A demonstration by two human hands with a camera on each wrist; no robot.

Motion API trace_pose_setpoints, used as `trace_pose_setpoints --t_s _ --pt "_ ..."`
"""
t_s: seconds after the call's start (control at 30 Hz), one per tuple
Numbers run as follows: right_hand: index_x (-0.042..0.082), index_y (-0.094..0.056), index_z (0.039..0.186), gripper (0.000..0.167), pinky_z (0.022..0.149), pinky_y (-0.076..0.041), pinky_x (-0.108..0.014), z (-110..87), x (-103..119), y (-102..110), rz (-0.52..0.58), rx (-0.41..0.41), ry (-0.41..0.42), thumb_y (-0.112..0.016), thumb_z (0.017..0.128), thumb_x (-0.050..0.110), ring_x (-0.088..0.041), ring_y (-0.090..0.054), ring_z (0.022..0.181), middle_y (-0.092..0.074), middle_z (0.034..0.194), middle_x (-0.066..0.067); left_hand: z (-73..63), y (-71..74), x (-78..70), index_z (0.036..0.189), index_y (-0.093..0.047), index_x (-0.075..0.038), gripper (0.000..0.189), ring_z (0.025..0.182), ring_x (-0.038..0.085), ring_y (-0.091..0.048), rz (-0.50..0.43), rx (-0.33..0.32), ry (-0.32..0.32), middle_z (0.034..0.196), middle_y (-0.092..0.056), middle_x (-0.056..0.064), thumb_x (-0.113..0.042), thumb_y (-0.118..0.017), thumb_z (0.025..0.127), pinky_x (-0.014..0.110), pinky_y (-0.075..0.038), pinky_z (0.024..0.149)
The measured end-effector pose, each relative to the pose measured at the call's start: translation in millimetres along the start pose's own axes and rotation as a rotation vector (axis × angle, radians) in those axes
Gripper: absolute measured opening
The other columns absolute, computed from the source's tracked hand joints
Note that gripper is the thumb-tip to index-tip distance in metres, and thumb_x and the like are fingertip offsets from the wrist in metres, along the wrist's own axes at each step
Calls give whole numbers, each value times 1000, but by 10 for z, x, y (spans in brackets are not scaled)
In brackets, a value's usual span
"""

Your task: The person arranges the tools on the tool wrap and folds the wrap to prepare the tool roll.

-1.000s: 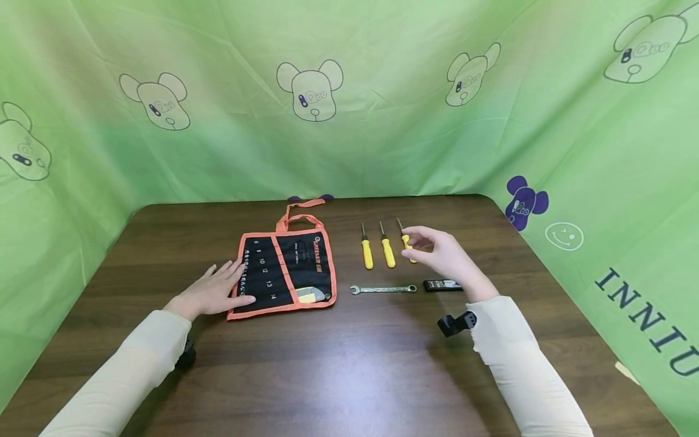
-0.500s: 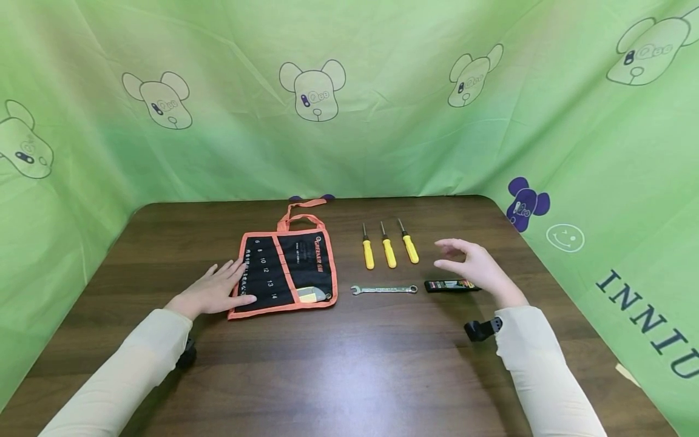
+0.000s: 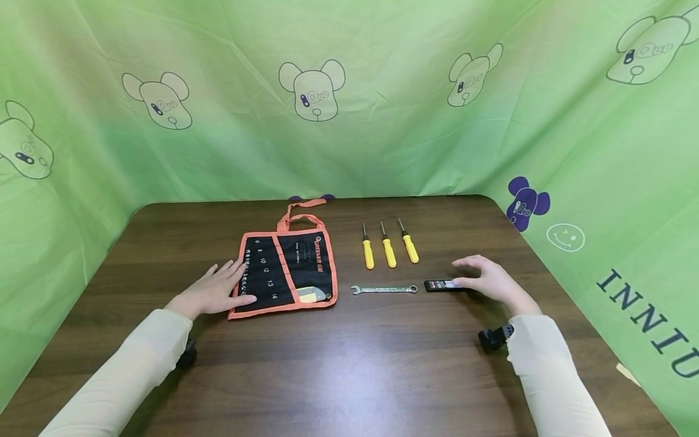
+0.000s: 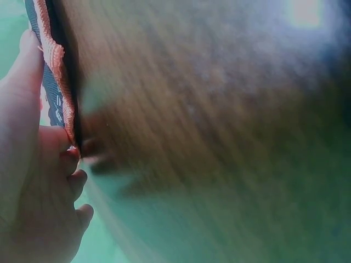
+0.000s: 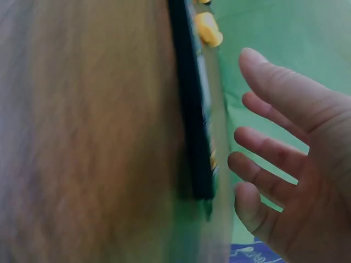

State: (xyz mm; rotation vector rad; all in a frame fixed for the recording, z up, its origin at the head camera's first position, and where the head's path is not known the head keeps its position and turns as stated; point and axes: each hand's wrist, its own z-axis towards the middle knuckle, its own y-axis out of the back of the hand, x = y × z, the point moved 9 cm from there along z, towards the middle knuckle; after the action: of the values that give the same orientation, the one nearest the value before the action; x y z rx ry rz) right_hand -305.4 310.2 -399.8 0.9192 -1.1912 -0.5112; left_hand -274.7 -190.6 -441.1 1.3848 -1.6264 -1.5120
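Note:
My left hand (image 3: 210, 292) rests with spread, straight fingers on the left edge of a black tool pouch (image 3: 303, 255) trimmed in orange. The left wrist view shows the pouch's orange edging (image 4: 55, 60) beside the fingers. A yellow and grey tool (image 3: 311, 295) pokes out of a lower pocket. Over the right end of a flat black case (image 3: 438, 285) is my right hand (image 3: 486, 280), thumb and fingers apart. In the right wrist view, a gap shows between the right hand's fingertips (image 5: 249, 198) and the black case (image 5: 192, 109). The hand holds nothing.
Three yellow-handled screwdrivers (image 3: 389, 252) lie side by side behind a combination wrench (image 3: 384, 290), between pouch and case. The pouch's orange straps (image 3: 300, 217) stretch toward the back of the brown table (image 3: 349, 376). A green printed curtain (image 3: 371, 145) surrounds the table's far sides.
My right hand has moved away from the rightmost screwdriver, to the right and nearer me, down over the black case. The left hand and pouch stay put.

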Motion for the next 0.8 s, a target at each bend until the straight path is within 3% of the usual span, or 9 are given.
trace_pose_setpoints --t_s 0.43,0.8 --pt "-3 -67 99 27 81 -39 -29 -64 -47 -105 -21 30 129 -75 74 3 -27 -51 95 -57 102 -16 -3 -2 15 142 -22 8 98 135 40 -11 5 0 6 148 -13 25 -68 -41 84 56 -7 105" --pt "0 -68 94 22 75 -41 -35 -66 -35 -102 -50 12 135 -74 73 1 -21 -53 85 -58 93 -8 9 -16 21 142 -21 8 98 135 40 -11 -3 3 8 148 -13 25 -68 -41 84 56 -7 105"
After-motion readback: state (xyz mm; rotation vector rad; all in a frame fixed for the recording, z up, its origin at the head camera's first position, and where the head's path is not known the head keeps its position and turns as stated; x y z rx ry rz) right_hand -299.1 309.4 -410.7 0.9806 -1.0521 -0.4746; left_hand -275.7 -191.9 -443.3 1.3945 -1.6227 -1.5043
